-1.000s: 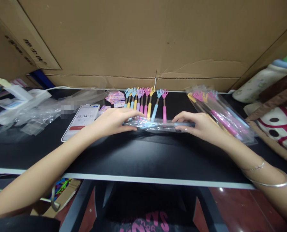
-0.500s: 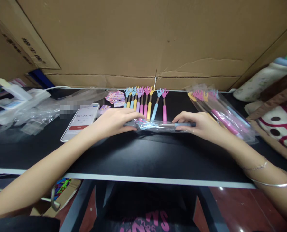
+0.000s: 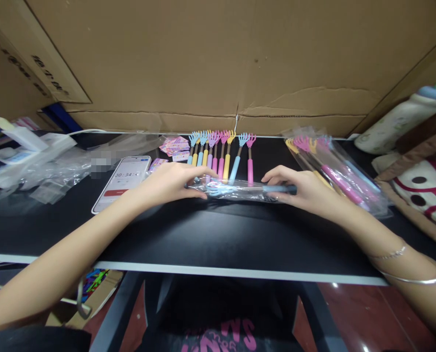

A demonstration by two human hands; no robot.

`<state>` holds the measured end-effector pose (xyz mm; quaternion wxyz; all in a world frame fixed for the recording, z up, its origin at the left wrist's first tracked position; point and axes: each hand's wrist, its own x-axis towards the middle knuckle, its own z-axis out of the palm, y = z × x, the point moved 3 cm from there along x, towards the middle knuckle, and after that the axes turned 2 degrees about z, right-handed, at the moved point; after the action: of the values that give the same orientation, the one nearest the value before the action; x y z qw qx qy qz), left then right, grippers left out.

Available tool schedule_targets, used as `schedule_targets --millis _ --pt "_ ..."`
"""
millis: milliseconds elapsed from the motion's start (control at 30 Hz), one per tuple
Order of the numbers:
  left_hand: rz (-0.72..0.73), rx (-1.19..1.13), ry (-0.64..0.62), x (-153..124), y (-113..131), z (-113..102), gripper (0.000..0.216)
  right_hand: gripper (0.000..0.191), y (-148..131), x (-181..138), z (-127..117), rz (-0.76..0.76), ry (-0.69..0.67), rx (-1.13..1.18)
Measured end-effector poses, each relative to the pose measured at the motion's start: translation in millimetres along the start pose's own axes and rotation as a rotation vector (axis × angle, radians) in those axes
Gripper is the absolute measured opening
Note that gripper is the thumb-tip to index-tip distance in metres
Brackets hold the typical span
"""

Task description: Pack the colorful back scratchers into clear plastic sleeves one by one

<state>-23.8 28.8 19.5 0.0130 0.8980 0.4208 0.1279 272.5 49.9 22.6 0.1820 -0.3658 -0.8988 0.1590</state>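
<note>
A blue back scratcher (image 3: pixel 272 188) lies sideways inside a clear plastic bag (image 3: pixel 245 195), held just above the black table. My left hand (image 3: pixel 177 181) pinches the bag's left end, beside the claw head. My right hand (image 3: pixel 291 186) is closed round the handle end at the right, through the plastic. Behind them, several bare back scratchers (image 3: pixel 227 166) in blue, yellow, purple and pink stand in a row with claws pointing away. To my right lies a pile of bagged back scratchers (image 3: pixel 340 183).
A phone (image 3: pixel 120 183) showing a timer lies left of my left hand. Small printed cards (image 3: pixel 176 146) are stacked behind it. Loose clear bags (image 3: pixel 56 178) and a white power strip (image 3: pixel 31 156) occupy the left. A plush item (image 3: pixel 423 190) and a bottle (image 3: pixel 397 122) stand at right.
The bagged back scratcher has turned slightly, and its claw head now shows more plainly near my left hand. Both hands stay in nearly the same place.
</note>
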Motion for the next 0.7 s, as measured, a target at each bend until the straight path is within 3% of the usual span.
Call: schedule_targets --millis 233,700 --pt "-0.006 0.096 0.035 0.4 1.8 -1.8 0.04 0.016 2.0 -3.2 -5.2 0.115 0.015 -0.095" --pt "0.039 0.101 0.053 -0.8 2.0 1.2 0.036 0.021 2.4 -1.6 -1.6 0.052 0.028 -0.029"
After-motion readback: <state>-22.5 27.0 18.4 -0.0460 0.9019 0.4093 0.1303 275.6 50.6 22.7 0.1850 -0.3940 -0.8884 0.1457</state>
